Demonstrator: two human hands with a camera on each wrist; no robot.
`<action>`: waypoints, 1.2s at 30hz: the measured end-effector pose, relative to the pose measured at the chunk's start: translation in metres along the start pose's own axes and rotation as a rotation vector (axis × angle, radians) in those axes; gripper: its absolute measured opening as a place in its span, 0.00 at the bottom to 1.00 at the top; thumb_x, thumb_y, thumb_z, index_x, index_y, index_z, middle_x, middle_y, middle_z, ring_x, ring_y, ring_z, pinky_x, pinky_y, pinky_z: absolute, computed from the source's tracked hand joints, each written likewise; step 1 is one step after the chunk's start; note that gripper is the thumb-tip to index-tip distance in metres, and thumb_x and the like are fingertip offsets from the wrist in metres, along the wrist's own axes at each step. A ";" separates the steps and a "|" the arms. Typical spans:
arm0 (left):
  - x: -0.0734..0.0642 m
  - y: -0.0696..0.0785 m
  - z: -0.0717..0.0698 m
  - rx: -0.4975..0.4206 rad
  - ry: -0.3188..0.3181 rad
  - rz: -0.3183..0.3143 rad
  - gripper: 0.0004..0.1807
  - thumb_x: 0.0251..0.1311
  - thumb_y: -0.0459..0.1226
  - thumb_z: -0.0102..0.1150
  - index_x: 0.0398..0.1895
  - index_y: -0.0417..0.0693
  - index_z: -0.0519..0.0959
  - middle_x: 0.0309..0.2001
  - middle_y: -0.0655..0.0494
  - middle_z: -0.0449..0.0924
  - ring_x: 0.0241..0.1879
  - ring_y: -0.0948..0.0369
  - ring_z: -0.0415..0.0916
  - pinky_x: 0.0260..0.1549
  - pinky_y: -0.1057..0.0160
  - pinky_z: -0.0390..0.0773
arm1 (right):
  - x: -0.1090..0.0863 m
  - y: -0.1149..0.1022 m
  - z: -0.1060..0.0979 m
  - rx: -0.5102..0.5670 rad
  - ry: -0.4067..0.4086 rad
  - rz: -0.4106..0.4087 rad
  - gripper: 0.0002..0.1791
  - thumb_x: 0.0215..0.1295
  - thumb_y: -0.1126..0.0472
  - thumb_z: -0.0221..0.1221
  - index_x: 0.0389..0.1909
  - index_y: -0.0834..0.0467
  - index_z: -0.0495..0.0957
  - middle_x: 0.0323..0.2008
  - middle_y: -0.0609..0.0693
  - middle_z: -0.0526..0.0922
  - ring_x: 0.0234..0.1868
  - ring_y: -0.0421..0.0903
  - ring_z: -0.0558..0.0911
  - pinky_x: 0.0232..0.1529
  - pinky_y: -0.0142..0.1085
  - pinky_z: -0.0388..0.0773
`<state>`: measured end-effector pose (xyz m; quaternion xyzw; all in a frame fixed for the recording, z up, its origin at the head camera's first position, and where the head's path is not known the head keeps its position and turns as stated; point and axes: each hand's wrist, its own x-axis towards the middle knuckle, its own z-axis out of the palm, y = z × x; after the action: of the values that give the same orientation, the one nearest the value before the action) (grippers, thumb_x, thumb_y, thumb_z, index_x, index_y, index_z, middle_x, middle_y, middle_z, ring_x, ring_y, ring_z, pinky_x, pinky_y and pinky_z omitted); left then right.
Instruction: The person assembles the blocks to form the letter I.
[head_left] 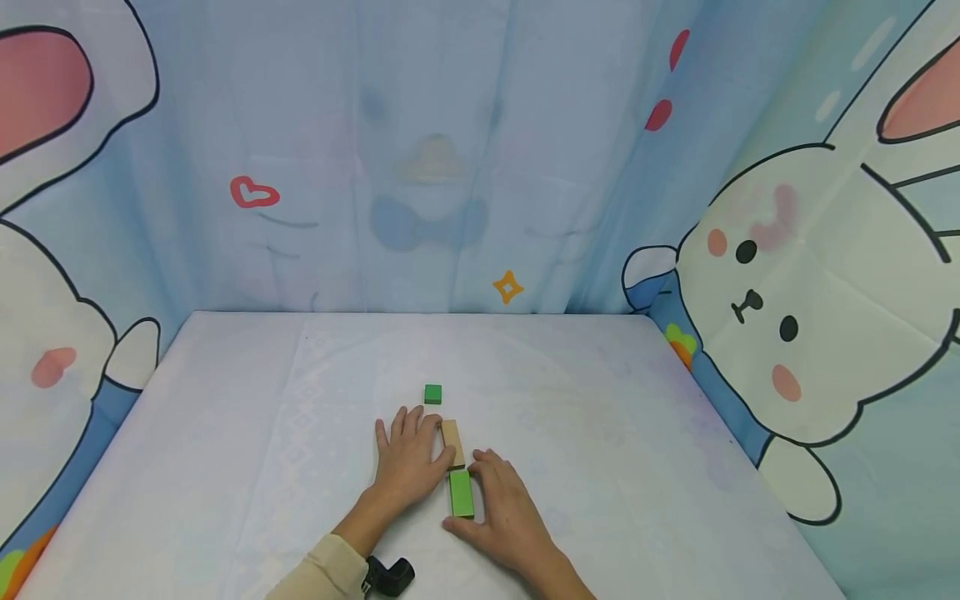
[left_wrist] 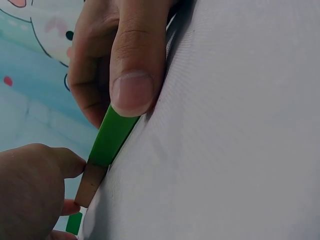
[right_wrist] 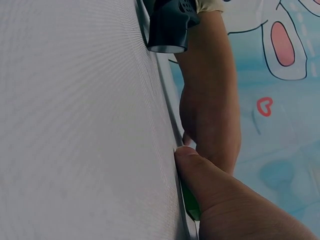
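On the white table, a green rectangular block [head_left: 461,493] and a natural wooden block [head_left: 452,442] lie end to end. My right hand [head_left: 513,517] holds the green block, with the thumb at its near end and the fingers by its far right corner. My left hand [head_left: 408,462] pinches the wooden block between thumb and index finger, its other fingers spread on the left. Just beyond those fingertips sits a small green cube [head_left: 432,394], apart from the row. In the right wrist view my thumb hides much of the green block [right_wrist: 189,200].
A black wrist camera [head_left: 390,577] is worn by the left sleeve [head_left: 330,567]. Behind the white tabletop [head_left: 637,400] hangs a light blue curtain [head_left: 427,100] printed with cartoon rabbits, which also covers both sides.
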<state>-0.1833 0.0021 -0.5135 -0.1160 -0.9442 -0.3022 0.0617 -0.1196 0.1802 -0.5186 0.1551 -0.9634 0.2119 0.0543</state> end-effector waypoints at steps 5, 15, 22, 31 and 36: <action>-0.001 0.000 -0.001 -0.004 -0.011 0.000 0.26 0.68 0.50 0.57 0.64 0.47 0.75 0.73 0.35 0.67 0.76 0.35 0.56 0.71 0.23 0.45 | 0.000 0.000 0.000 -0.002 0.003 0.000 0.42 0.54 0.33 0.72 0.60 0.56 0.73 0.70 0.57 0.74 0.74 0.59 0.71 0.75 0.54 0.66; -0.002 0.001 -0.002 0.003 -0.010 0.013 0.26 0.68 0.51 0.58 0.64 0.48 0.76 0.72 0.34 0.68 0.76 0.34 0.57 0.70 0.22 0.47 | 0.001 0.000 0.000 -0.004 -0.001 -0.001 0.42 0.54 0.33 0.72 0.60 0.56 0.73 0.70 0.57 0.74 0.74 0.58 0.71 0.75 0.54 0.65; -0.002 0.001 -0.002 0.000 -0.020 0.012 0.26 0.68 0.51 0.58 0.64 0.48 0.76 0.72 0.35 0.67 0.76 0.34 0.57 0.70 0.22 0.46 | 0.000 0.000 0.000 0.001 0.000 -0.002 0.42 0.54 0.33 0.72 0.61 0.56 0.73 0.70 0.57 0.74 0.74 0.59 0.71 0.75 0.54 0.65; -0.002 0.000 -0.002 0.002 -0.016 0.018 0.26 0.68 0.51 0.58 0.63 0.49 0.76 0.72 0.35 0.68 0.75 0.34 0.57 0.70 0.22 0.47 | 0.002 -0.001 -0.001 -0.009 -0.006 0.003 0.41 0.53 0.34 0.73 0.59 0.56 0.73 0.69 0.57 0.74 0.74 0.59 0.71 0.75 0.54 0.66; -0.002 0.000 -0.002 -0.004 -0.014 0.023 0.26 0.67 0.51 0.58 0.63 0.49 0.77 0.71 0.34 0.68 0.75 0.33 0.58 0.70 0.22 0.47 | 0.001 -0.001 -0.001 0.001 -0.011 0.013 0.41 0.53 0.34 0.73 0.59 0.56 0.73 0.70 0.57 0.74 0.74 0.59 0.70 0.75 0.54 0.66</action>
<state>-0.1814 0.0005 -0.5119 -0.1290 -0.9426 -0.3023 0.0585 -0.1208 0.1794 -0.5176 0.1502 -0.9645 0.2119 0.0476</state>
